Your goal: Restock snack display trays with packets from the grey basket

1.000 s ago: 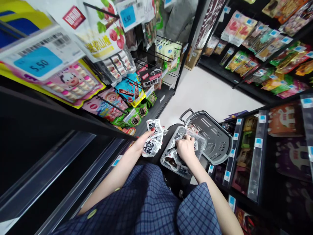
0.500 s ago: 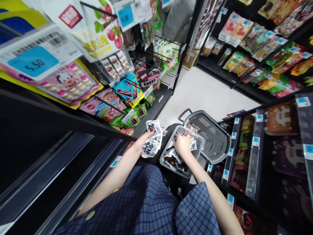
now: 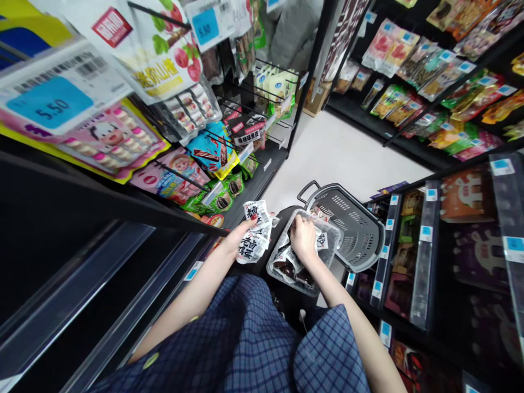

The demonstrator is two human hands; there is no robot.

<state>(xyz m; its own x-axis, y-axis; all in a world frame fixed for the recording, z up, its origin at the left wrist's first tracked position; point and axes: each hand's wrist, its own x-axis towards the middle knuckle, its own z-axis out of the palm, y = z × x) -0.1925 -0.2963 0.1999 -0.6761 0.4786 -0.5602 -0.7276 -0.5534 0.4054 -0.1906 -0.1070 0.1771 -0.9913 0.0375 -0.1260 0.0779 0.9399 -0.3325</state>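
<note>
My left hand (image 3: 238,238) is closed on several white marinated egg packets (image 3: 252,246) with bold black characters, thumb on top. It is to the left of a clear plastic tub (image 3: 282,284). Inside the tub, near its far side, is my right hand (image 3: 303,240) with curled fingers; their tips are hidden, so what they grip does not show. White packets (image 3: 322,240) with the same print and dark brown ones (image 3: 286,267) lie in the tub around that hand.
A grey shopping basket (image 3: 356,240) with a handle stands just beyond the tub, partly behind it. Shelves of bagged snacks (image 3: 213,150) rise close on the left, with price tags (image 3: 53,106) jutting out. More shelves (image 3: 420,240) line the right. Pale floor (image 3: 347,142) lies ahead.
Inside the tub, my right hand has shifted slightly, its fingers now curled more tightly near the far side. My left hand keeps its packets in about the same place.
</note>
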